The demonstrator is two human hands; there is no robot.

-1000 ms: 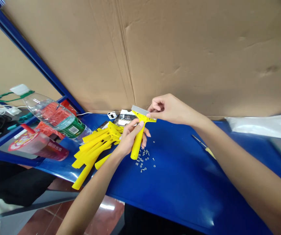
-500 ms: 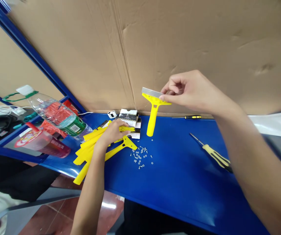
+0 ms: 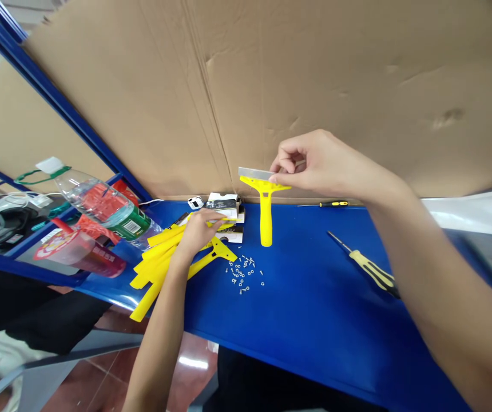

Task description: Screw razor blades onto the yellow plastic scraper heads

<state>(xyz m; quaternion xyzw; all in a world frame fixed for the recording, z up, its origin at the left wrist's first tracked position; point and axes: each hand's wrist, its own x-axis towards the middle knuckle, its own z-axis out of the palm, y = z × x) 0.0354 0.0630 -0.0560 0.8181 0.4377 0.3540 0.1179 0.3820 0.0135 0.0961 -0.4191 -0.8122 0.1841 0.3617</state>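
My right hand [image 3: 310,160] pinches a yellow scraper [image 3: 266,220] by the right end of its head. It hangs handle down near the back of the blue table, a grey metal blade [image 3: 254,173] along its top edge. Over a pile of yellow scraper handles [image 3: 155,257] lies my left hand [image 3: 201,232], its fingers closed around the thin head of one of them; part of that grip is hidden. Beside the pile, one handle's wide head [image 3: 220,250] points right. Small screws and nuts [image 3: 241,272] lie scattered just in front.
Small black-and-white boxes [image 3: 224,206] stand at the cardboard wall [image 3: 314,68]. To the right lie a screwdriver [image 3: 372,270] and a thinner one [image 3: 334,203]. A plastic bottle [image 3: 100,197] and a red drink cup [image 3: 87,254] tilt at the left, by a blue frame [image 3: 74,123].
My right hand has shifted slightly left and down with the scraper, which now hangs more upright. The left hand stays at the pile, and the view has turned a little.
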